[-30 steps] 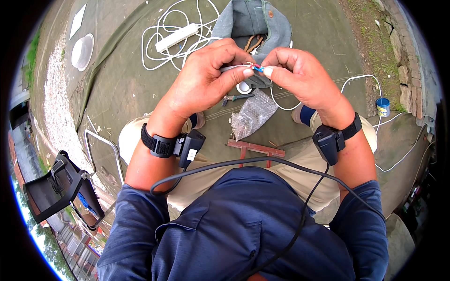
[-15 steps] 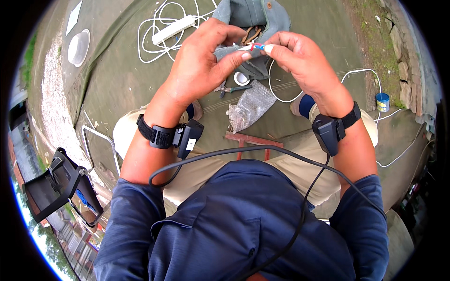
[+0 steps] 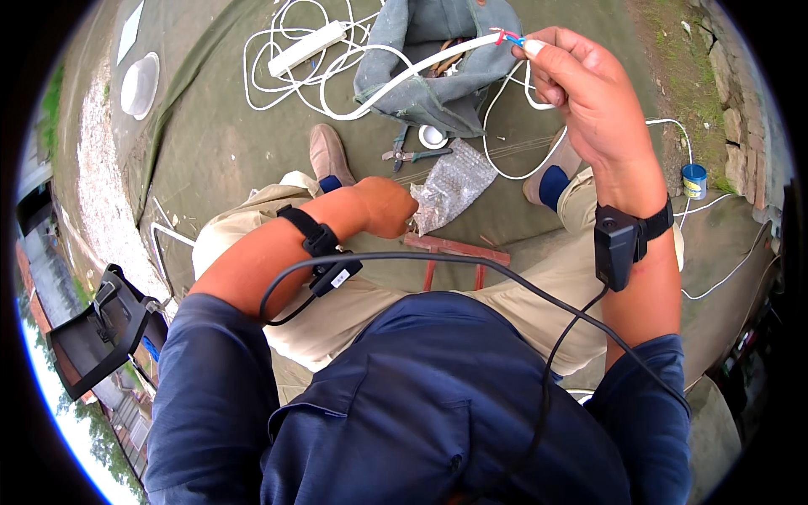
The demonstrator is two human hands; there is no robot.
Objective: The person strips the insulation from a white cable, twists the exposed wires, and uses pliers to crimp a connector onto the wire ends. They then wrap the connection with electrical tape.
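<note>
My right hand (image 3: 581, 93) is raised at the upper right, pinching the blue wire (image 3: 518, 42) where it meets the stripped end of a white cable (image 3: 421, 66). A red wire (image 3: 500, 36) shows at that end, and the cable arcs away left over a grey-green cloth bag (image 3: 383, 80). Low down, my left hand (image 3: 389, 208) is curled closed at the left edge of a sheet of bubble wrap (image 3: 459, 181). Its fingertips are hidden, so what they hold is unclear. Pliers (image 3: 418, 156) and a white tape roll (image 3: 433, 137) lie just beyond the bubble wrap.
A white power strip (image 3: 307, 49) sits among looped cable at the upper left. Between my feet stands a low red frame (image 3: 457, 247). At the right is a blue can (image 3: 693, 181) with white cable beside it. A black mesh-backed object (image 3: 97, 341) stands far left.
My left hand has let go of the white cable and dropped to the bubble wrap, curling closed. My right hand has moved right and up, still pinching the blue wire.
</note>
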